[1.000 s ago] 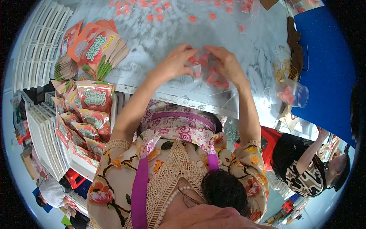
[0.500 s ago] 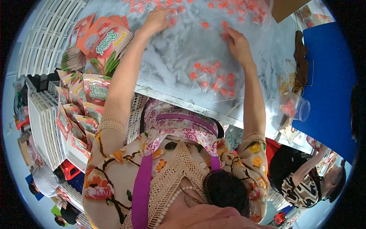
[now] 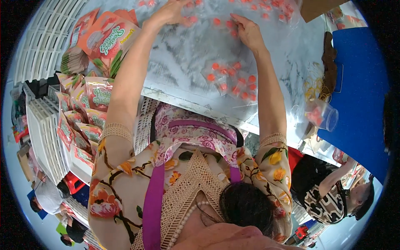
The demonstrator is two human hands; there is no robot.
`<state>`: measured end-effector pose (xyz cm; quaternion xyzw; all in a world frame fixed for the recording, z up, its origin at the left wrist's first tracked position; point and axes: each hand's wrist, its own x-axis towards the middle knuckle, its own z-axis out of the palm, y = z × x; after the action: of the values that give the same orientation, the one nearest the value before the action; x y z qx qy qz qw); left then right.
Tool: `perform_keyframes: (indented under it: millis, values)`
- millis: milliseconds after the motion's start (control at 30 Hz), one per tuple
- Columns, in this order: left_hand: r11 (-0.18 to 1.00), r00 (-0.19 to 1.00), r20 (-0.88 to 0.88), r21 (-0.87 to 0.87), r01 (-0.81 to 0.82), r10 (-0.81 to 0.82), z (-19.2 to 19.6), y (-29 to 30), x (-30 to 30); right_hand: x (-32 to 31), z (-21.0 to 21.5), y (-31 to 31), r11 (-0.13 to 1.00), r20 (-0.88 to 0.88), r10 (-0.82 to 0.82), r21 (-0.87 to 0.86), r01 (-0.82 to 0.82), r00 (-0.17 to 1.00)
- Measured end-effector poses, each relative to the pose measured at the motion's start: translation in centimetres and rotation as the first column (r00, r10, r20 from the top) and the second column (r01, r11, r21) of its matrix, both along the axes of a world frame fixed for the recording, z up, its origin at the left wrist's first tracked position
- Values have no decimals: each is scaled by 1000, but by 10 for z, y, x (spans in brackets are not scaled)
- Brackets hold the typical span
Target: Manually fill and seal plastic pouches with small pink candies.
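In the head view, my left hand [image 3: 171, 13] stretches over the far part of the worktop [image 3: 179, 66], fingers at some small red wrapped pieces [image 3: 193, 19]; I can't tell whether it grips any. My right hand [image 3: 250, 34] curves beside others, its hold equally unclear. A loose cluster [image 3: 232, 72] of them lies nearer me; flat printed pouches [image 3: 109, 35] sit to the left.

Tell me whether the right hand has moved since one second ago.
Yes, the right hand has moved forward, farther from the near edge of the table.
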<state>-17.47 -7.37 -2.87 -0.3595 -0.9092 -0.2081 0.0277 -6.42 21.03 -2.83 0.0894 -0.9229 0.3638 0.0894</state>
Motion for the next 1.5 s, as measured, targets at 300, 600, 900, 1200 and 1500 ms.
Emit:
perform_keyframes:
  millis: [300,600,900,1200,1500]
  values:
    - [687,747,234,620,379,-623,10,-1,26,12,9,2,951,56,-89,301,68,995]
    - [634,655,383,748,194,-652,6,5,35,9,21,-15,979,160,51,188,-81,986]
    - [999,975,220,23,-32,26,12,31,93,48,30,-33,988,122,154,11,-157,981]
    - [979,983,176,183,-85,52,30,17,183,82,39,-28,966,223,235,52,-252,946]
    - [726,737,-305,-172,-666,603,67,-108,193,133,55,-19,977,129,-12,-211,39,992]
